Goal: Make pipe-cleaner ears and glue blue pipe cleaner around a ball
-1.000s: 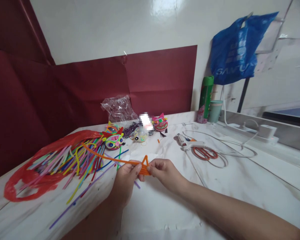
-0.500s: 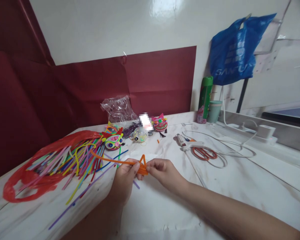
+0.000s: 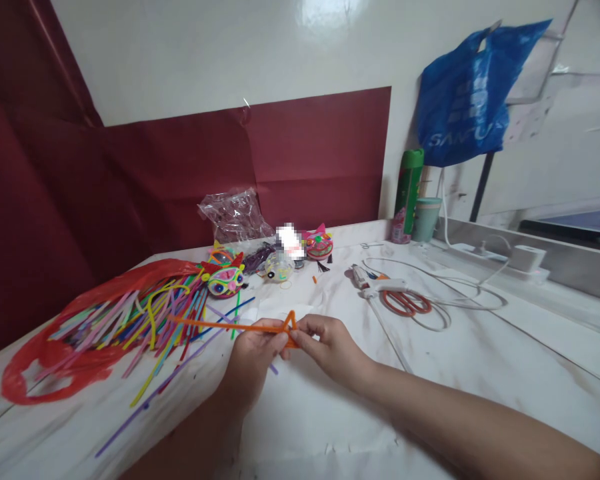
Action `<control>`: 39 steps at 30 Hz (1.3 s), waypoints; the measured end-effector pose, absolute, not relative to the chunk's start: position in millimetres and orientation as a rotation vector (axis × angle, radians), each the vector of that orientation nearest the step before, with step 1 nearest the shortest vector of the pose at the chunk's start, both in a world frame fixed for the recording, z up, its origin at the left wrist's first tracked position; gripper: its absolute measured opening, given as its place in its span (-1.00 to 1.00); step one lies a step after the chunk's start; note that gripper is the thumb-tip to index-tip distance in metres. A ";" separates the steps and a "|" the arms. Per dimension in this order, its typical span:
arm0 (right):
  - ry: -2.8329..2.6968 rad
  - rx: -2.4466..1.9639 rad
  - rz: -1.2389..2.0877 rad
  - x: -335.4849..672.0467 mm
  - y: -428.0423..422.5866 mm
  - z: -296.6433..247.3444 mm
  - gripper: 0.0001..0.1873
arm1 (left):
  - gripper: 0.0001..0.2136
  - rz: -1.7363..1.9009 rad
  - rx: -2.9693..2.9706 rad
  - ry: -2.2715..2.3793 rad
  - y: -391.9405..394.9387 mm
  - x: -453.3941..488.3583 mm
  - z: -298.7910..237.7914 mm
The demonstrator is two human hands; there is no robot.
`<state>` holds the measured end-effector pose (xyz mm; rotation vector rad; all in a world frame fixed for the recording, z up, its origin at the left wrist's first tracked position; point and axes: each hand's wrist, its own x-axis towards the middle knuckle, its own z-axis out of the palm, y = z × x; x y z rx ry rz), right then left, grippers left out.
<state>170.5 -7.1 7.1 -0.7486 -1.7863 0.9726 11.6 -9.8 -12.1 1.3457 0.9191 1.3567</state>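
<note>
An orange pipe cleaner (image 3: pixel 240 326) is held over the white table, bent into a small triangle at its right end. My left hand (image 3: pixel 253 360) pinches it just left of the triangle. My right hand (image 3: pixel 325 347) pinches the triangle from the right. The long free end trails left toward a pile of coloured pipe cleaners (image 3: pixel 145 320) lying on a red plastic bag (image 3: pixel 35 380).
Small colourful cat-face ornaments (image 3: pixel 225 279) and a clear bag (image 3: pixel 235 213) lie behind the pile. A glue gun (image 3: pixel 375 283), red scissors (image 3: pixel 405 303) and white cables are to the right. A green can (image 3: pixel 407 193), a cup and a blue bag (image 3: pixel 465 100) stand at the back right.
The long free end of the orange pipe cleaner has dropped lower and straightened. Both hands keep their pinch and have shifted slightly.
</note>
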 end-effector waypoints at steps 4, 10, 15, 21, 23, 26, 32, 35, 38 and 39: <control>-1.700 -0.703 1.148 167.6 -6.7 5.6 -0.69 | -0.85 1.372 1.367 0.912 -8.2 11.9 -14.6; -1.618 -0.693 1.302 167.1 -2.7 7.0 -0.67 | -0.82 1.422 1.234 0.924 -7.6 13.1 -10.6; -1.528 -0.810 1.267 167.8 2.3 4.7 -0.75 | -0.81 1.438 1.141 0.940 -5.9 11.4 -0.5; -1.567 -0.661 1.345 165.5 -3.2 1.0 -0.77 | -0.83 1.405 1.140 0.920 -7.4 10.5 -4.5; -1.571 -0.683 1.293 165.1 -4.3 -1.8 -0.76 | -0.83 1.356 1.129 0.852 -9.1 10.9 -5.1; -1.579 -0.701 1.247 164.8 -4.4 -4.6 -0.72 | -0.81 1.298 1.110 0.768 -11.2 11.7 -2.7; -1.591 -0.713 1.299 165.6 -1.4 1.6 -0.67 | -0.79 1.355 1.095 0.758 -9.2 9.8 2.1; -1.569 -0.741 1.307 165.8 1.2 2.8 -0.70 | -0.79 1.363 1.085 0.761 -6.7 8.2 1.3; -1.561 -0.761 1.306 166.3 3.8 0.4 -0.72 | -0.78 1.359 1.088 0.766 -5.3 7.7 -0.2; -1.559 -0.762 1.306 166.5 4.4 -0.6 -0.73 | -0.78 1.354 1.085 0.769 -5.2 7.8 -0.6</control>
